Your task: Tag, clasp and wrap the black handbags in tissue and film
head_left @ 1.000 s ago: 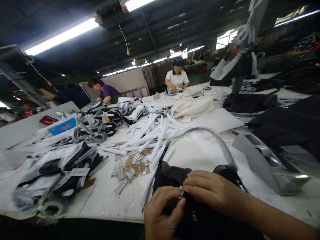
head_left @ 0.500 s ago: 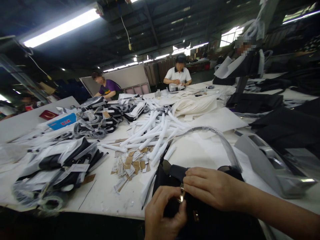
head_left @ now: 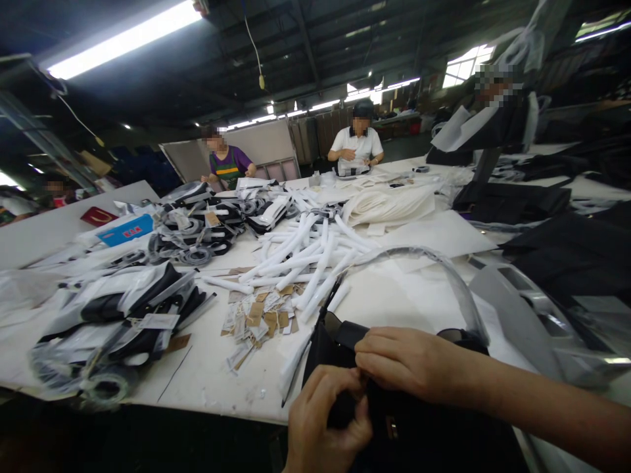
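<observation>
Left hand and right hand, fingers bunched, hold unclear, apparently work a bag flap at the table edge, needing steadiness next.

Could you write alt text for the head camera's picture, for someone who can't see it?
A person's left hand and right hand are close together on a black bag at the edge of a white table. Beyond lie loose tags and a heap of white tubes; farther back are one person in purple and another in white.
</observation>
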{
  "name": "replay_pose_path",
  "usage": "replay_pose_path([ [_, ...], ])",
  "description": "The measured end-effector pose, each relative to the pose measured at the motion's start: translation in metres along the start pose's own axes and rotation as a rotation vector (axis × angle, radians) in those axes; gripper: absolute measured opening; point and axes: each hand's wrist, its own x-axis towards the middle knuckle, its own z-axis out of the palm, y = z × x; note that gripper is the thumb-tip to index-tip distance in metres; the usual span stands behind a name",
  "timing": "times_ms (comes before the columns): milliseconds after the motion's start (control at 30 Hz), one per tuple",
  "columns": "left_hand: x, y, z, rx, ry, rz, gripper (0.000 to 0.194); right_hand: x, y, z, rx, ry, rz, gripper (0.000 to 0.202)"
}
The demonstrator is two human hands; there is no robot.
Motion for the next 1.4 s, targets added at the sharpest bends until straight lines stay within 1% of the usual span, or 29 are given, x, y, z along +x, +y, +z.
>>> replay_pose_path([
  [100,0.0,0.001,0.001,0.005,0.006,-0.011,0.02,0.003,0.002,0.003,0.03,0.036,0.033,0.024],
  [267,-0.002,0.007,0.004,0.003,0.016,-0.048,0.014,0.005,0.011,0.006,0.225,0.07,0.218,0.02],
  [367,-0.004,0.006,0.005,-0.016,0.026,-0.087,0.011,-0.001,0.012,0.005,0.329,0.062,0.307,0.021],
  [467,-0.006,0.003,0.007,-0.047,0.019,-0.11,0.011,-0.011,0.007,0.0,0.41,0.047,0.342,0.021],
  [567,-0.008,0.001,0.008,-0.072,0.016,-0.124,0.013,-0.017,-0.001,-0.003,0.429,0.037,0.306,0.019],
  [667,-0.007,0.001,0.009,-0.094,0.032,-0.124,0.017,-0.017,-0.004,-0.004,0.343,0.042,0.249,0.018],
  [767,-0.007,0.003,0.008,-0.114,0.039,-0.114,0.018,-0.013,-0.004,-0.007,0.262,0.018,0.206,0.02],
  [900,-0.007,0.003,0.008,-0.122,0.056,-0.119,0.015,-0.007,-0.003,-0.015,0.212,0.001,0.068,0.023],
  [1000,-0.007,0.004,0.007,-0.146,0.055,-0.145,0.014,-0.004,-0.006,-0.018,0.086,-0.003,-0.014,0.027],
  [1067,-0.006,0.006,0.007,-0.163,0.053,-0.169,0.014,-0.003,-0.008,-0.018,0.009,-0.021,-0.019,0.033],
  [1167,-0.004,0.008,0.007,-0.184,0.058,-0.212,0.015,-0.001,-0.009,-0.013,-0.032,-0.058,-0.028,0.037],
  [1300,-0.004,0.009,0.007,-0.216,0.067,-0.234,0.018,0.004,-0.006,-0.007,-0.035,0.009,-0.094,0.036],
  [1367,-0.006,0.008,0.008,-0.232,0.071,-0.233,0.02,0.008,-0.005,-0.005,-0.009,0.028,-0.08,0.037],
  [1400,-0.008,0.007,0.009,-0.241,0.077,-0.238,0.022,0.01,-0.004,-0.003,0.015,0.019,-0.05,0.039],
])
